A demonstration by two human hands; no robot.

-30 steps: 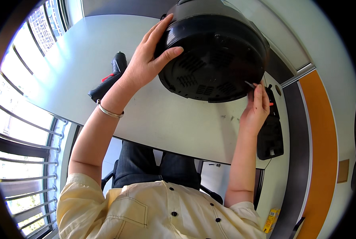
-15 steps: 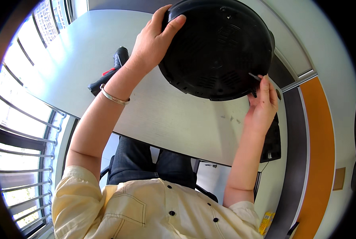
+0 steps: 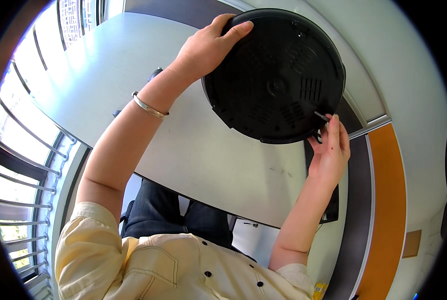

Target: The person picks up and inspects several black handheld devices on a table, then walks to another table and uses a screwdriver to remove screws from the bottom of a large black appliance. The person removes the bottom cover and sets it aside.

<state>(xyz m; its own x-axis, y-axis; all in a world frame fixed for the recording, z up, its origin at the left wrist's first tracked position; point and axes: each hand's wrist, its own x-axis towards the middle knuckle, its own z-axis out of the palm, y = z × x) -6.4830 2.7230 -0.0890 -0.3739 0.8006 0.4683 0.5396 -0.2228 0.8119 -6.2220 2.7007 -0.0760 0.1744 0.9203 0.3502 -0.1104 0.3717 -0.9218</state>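
Nearest the camera: pale yellow shirt [image 3: 148, 265] with dark buttons, dark trousers [image 3: 158, 215] below the worktop edge.

White worktop [image 3: 198, 160] spans the middle of the view. Both forearms rise over it.

Right hand [image 3: 331, 152], palm toward the camera, fingers up. Its grip closes on a thin metal pin-like tool [image 3: 321, 116], pinched at the fingertips; the tool's tip touches the lower right rim of the appliance base. Behind the hand, a dark flat object [image 3: 333, 210] lies on the worktop, mostly hidden.

Left wrist carries a silver bangle [image 3: 149, 107]. Left hand [image 3: 208, 47] wraps the upper left rim of the appliance, fingers curled over the edge, thumb on the underside: a firm closed grip.

Round black appliance [image 3: 276, 75] is held tilted up, its underside facing the camera, vent slots and screw holes visible. It is above the far part of the worktop.

Far left: window railing [image 3: 18, 165]. Far right: orange wall panel [image 3: 388, 220].
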